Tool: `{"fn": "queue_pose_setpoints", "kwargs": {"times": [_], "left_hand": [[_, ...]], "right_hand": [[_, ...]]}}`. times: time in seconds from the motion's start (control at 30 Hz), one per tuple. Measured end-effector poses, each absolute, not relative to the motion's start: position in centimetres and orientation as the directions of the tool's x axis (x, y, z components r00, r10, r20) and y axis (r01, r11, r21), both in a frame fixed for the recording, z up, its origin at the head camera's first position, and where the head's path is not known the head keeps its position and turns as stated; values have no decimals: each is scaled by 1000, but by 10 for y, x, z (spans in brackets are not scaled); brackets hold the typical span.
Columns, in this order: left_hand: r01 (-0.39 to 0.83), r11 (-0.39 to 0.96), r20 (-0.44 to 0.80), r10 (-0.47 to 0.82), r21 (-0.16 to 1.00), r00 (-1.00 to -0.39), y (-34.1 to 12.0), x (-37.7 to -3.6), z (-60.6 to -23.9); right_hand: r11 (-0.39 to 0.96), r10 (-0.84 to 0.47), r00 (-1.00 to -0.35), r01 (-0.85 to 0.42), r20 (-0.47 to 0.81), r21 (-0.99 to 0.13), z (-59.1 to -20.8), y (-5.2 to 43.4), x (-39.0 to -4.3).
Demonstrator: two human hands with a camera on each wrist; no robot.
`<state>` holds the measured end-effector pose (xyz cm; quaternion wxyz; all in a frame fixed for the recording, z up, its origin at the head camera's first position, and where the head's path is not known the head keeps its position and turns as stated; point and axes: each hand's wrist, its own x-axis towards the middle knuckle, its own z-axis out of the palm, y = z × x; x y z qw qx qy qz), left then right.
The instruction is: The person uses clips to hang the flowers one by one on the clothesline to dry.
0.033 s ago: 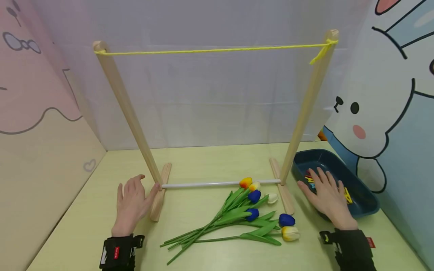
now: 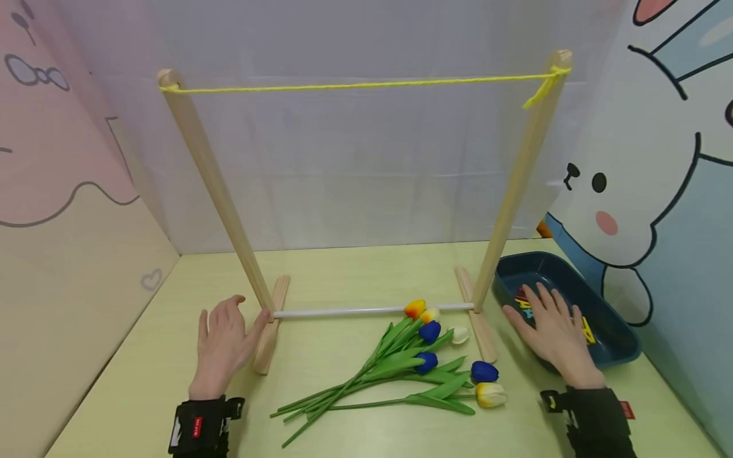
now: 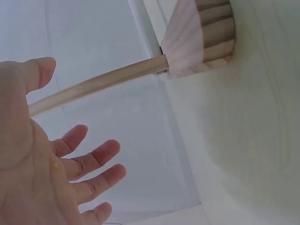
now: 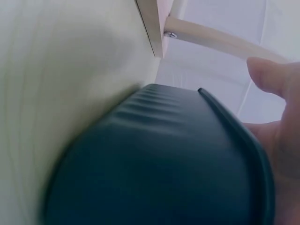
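Observation:
My left hand hovers with spread fingers beside the left foot of a wooden frame, holding nothing. In the left wrist view, its loosely bent fingers are apart from the wooden foot. On the right, my right hand is over a dark blue basin, fingers spread and empty. Partly hidden under it lie small yellow, red and blue pieces, one yellow piece showing past the fingers. The basin's outer wall fills much of the right wrist view, with the hand's thumb beyond its rim.
Several artificial tulips with blue, white and orange-yellow heads lie between the hands. A white rod joins the frame's feet. Yellow string stretches between the post tops. Patterned panels and a pale backdrop enclose the table.

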<state>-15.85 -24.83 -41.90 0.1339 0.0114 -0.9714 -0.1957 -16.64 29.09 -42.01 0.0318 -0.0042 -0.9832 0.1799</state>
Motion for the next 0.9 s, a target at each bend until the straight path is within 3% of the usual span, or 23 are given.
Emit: {"fn": "queue_pose_setpoints", "kwargs": {"times": [0.17,0.33,0.67,0.9], "left_hand": [[54,934,342,-74,352,-937,-244,-158,-416],[65,931,350,-70,359,-934,-241,-158,-412],[201,921,459,27,335,-888,-226,-164,-408],[257,884,382,99,391,-919,-216,-161,-407]], "right_hand": [[929,54,-998,42,23,-369,-417,297,-166],[921,59,-998,64,-25,-385,-410,305,-163],[958,-4,-997,17,-71,-286,-376,341,-169],[969,-120,-978,-79,-169,-234,-362,365,-181]]}}
